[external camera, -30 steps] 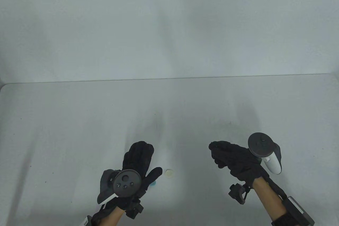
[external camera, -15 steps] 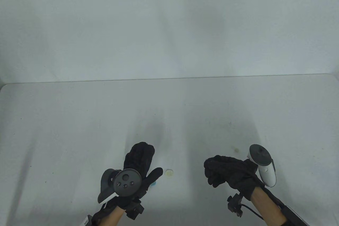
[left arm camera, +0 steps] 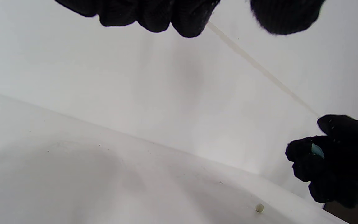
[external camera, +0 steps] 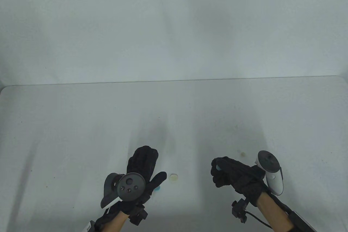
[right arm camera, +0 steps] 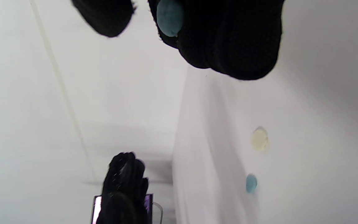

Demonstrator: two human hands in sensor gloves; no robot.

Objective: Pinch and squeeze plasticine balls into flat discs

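Plasticine ball [right arm camera: 169, 17] above white table [external camera: 81, 123]

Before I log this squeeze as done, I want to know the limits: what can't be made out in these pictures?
- Blue piece in the right hand: fingers cover most of it in every view, so ball or disc is unclear.
- Blue piece on the table: the left hand hides most of it in the table view; blurred in the right wrist view.
- Cream disc: thickness too small to judge.
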